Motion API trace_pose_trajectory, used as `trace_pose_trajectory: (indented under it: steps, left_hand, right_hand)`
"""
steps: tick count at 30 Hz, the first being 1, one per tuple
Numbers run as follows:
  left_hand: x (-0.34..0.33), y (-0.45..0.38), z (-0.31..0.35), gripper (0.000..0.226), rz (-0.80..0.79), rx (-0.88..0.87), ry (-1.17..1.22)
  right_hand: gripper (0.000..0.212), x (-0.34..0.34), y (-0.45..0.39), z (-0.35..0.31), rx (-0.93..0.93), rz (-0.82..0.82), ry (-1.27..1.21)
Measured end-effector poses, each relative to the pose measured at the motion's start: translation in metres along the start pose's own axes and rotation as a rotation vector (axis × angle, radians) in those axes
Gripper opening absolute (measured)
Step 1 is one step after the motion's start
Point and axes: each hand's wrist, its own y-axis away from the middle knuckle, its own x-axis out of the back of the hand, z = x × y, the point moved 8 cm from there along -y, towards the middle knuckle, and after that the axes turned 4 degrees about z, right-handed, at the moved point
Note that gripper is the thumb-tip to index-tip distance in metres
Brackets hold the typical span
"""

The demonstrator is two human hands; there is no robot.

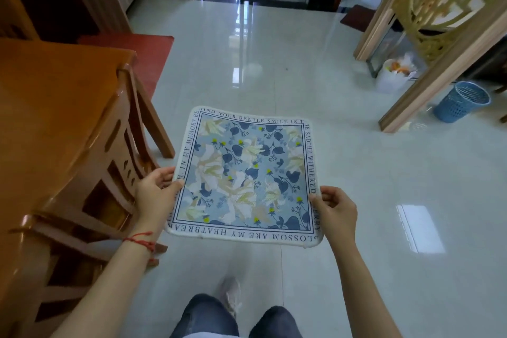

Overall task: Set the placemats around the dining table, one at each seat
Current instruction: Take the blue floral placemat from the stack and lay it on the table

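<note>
your left hand (157, 186) and right hand (336, 207) pinch the placemat (244, 175) by opposite edges (held flat); a blue basket (462, 101) sits beside a filled white bag (395, 77).

dining table (41, 96) – cut off at left edge | placemat (244, 173) – underside hidden | forearms – cut off at bottom

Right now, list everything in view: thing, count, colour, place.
placemat: one, blue floral with a white lettered border, held flat over the floor, centre.
dining table: one, orange-brown wood, left.
chair: one, same wood, tucked at the table's edge.
red mat: one, on the floor beyond the table.
basket: one, blue, on the floor, right.
plastic bag: one, white, filled, beside the lattice screen.
lattice screen: one, gold in a wooden frame, upper right.
floor: pale glossy tiles.
hands: left hand and right hand each pinch one side edge of the placemat.
</note>
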Motion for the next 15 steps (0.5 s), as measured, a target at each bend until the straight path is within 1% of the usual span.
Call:
trace_pose_trajectory:
  steps: [4, 8, 12, 15]
  left_hand:
    - [-0.013, -0.033, 0.021, 0.028, 0.051, -0.015, -0.007]
    - [-0.029, -0.061, 0.029, 0.029, 0.109, 0.013, -0.025]
    - [-0.043, -0.084, 0.034, 0.027, 0.192, 0.072, -0.016]
    - [-0.050, -0.095, 0.039, 0.025, 0.264, 0.101, 0.009]
  right_hand:
    - [0.017, -0.022, -0.041, -0.020, 0.013, -0.025, 0.008]
    - [0.023, -0.046, -0.090, -0.040, 0.037, -0.070, 0.012]
    - [0.016, -0.074, -0.140, -0.054, 0.044, -0.160, 0.017]
    - [0.016, -0.095, -0.176, -0.072, 0.077, -0.244, 0.035]
